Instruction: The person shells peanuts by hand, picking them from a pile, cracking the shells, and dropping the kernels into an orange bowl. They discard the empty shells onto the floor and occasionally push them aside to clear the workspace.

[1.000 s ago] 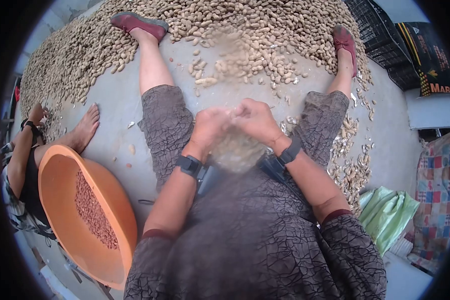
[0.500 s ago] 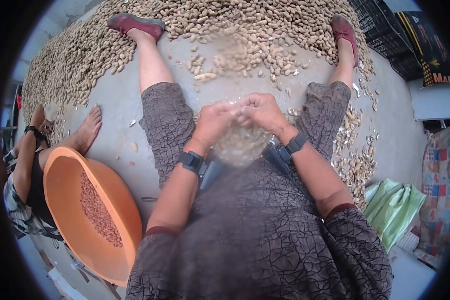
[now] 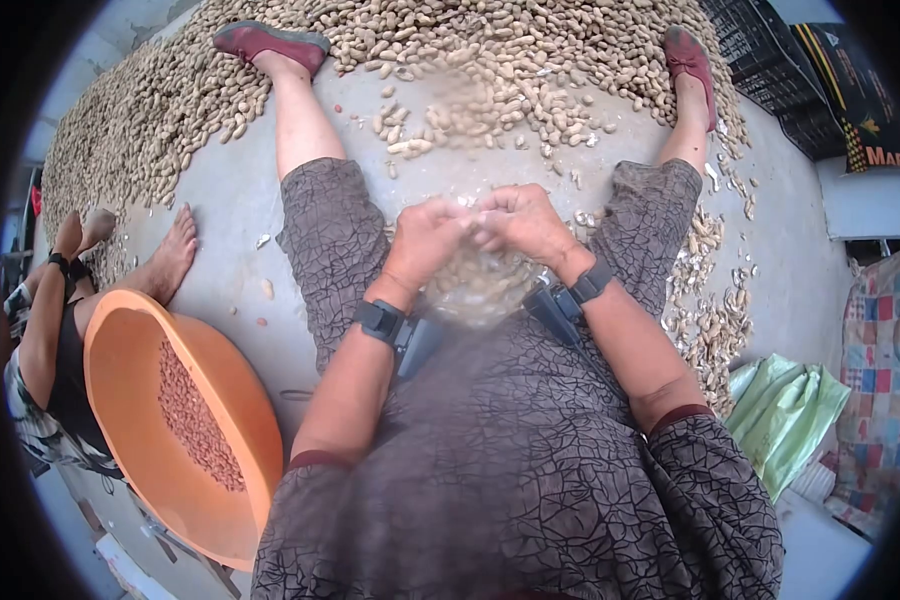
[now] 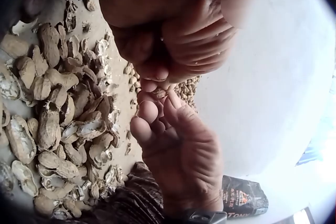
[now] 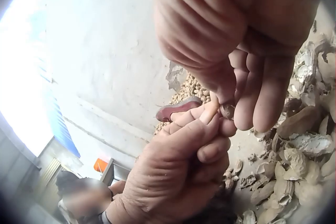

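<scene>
My left hand (image 3: 422, 245) and right hand (image 3: 532, 226) meet at the fingertips between my spread legs. Thumbs and fingers of both curl in and pinch one small brown peanut (image 5: 227, 110), mostly covered by the fingers. In the left wrist view, a bit of the same peanut (image 4: 159, 94) shows between the two thumbs. Below the hands, a heap of split, empty peanut shells (image 4: 50, 124) lies on the floor.
A large pile of unshelled peanuts (image 3: 450, 40) spreads ahead, around my shoes. On the left, an orange basin (image 3: 245, 400) holds shelled red kernels (image 3: 198, 420) beside another person's bare foot (image 3: 175, 255). At right are more shells (image 3: 710, 330), a green sack (image 3: 785, 415) and black crates (image 3: 770, 85).
Both hands stay together, the fingers shifting slightly and the right hand's fingers curling differently. The basin and floor have shifted slightly in view. The other person's hand at the left has moved.
</scene>
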A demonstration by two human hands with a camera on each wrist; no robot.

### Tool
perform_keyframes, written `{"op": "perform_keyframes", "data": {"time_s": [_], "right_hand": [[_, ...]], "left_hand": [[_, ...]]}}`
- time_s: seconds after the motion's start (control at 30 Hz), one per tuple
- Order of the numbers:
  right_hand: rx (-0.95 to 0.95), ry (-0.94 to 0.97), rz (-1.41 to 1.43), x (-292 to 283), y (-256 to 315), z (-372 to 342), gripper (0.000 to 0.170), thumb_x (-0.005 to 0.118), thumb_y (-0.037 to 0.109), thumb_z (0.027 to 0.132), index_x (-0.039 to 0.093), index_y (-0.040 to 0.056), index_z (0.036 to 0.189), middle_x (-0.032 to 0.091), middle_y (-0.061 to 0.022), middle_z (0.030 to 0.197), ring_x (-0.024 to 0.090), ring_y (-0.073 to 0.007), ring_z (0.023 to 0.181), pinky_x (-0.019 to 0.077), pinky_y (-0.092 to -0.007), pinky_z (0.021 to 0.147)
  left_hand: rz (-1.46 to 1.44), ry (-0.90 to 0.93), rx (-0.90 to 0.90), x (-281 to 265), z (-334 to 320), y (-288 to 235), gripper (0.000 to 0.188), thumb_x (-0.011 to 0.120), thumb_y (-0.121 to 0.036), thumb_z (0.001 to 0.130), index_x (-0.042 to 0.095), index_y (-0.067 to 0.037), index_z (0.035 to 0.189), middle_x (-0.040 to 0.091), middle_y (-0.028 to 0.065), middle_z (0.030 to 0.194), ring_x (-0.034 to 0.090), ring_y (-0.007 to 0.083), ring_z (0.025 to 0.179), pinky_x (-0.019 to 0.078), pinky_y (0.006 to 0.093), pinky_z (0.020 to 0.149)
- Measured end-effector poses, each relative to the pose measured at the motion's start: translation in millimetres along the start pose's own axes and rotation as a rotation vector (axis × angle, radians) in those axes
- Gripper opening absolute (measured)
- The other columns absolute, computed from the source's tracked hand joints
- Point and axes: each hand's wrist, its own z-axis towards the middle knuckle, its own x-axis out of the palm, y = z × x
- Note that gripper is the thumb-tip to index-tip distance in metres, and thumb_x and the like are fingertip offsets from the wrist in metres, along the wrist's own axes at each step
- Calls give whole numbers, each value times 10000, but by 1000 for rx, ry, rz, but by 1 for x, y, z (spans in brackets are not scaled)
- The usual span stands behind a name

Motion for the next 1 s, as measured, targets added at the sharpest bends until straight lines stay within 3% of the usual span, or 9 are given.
{"op": "perform_keyframes", "data": {"time_s": [0.17, 0.27, 0.53, 0.83, 0.9, 1.0], "right_hand": [[7, -29, -9, 2, 3, -2, 111, 594, 36, 814, 631, -52, 870, 648, -118, 716, 630, -126, 600, 500, -220, 501], [31, 5, -31, 2, 1, 0, 121, 615, 62, 813, 622, -39, 879, 653, -98, 774, 638, -129, 658, 547, -238, 583], [16, 43, 61, -2, -3, -1, 71, 591, 28, 787, 608, -40, 799, 648, -142, 719, 657, -167, 598, 530, -242, 504], [40, -128, 9, 11, 5, -3, 90, 566, -7, 763, 575, -44, 682, 612, -133, 625, 628, -163, 519, 494, -259, 423], [36, -115, 73, 9, -1, 1, 76, 564, -3, 773, 581, -36, 706, 624, -140, 636, 631, -166, 516, 504, -254, 424], [40, -101, 194, 8, -6, 3, 60, 550, -9, 787, 585, -33, 744, 635, -149, 653, 636, -175, 523, 526, -253, 438]], "left_hand": [[-35, 9, -71, 1, 1, -1, 149, 630, -87, 834, 627, 18, 940, 607, -2, 692, 460, 8, 512, 331, 152, 425], [-43, 11, -93, 2, -1, -5, 147, 626, -84, 832, 630, 21, 935, 604, -2, 691, 453, 8, 512, 323, 154, 426], [68, 99, -33, 2, 4, 7, 111, 588, -59, 834, 641, 21, 890, 607, 0, 693, 462, 9, 524, 333, 165, 437], [230, 2, 74, 10, 10, 21, 91, 589, -52, 801, 637, 20, 827, 627, 27, 714, 554, 58, 605, 463, 206, 537], [98, -55, 79, 9, 12, 25, 151, 622, -134, 756, 661, 10, 773, 654, 79, 686, 598, 106, 627, 486, 266, 591], [20, -49, 14, 7, 11, 23, 114, 621, -104, 756, 660, 4, 762, 639, 49, 686, 578, 93, 629, 472, 249, 576]]}}
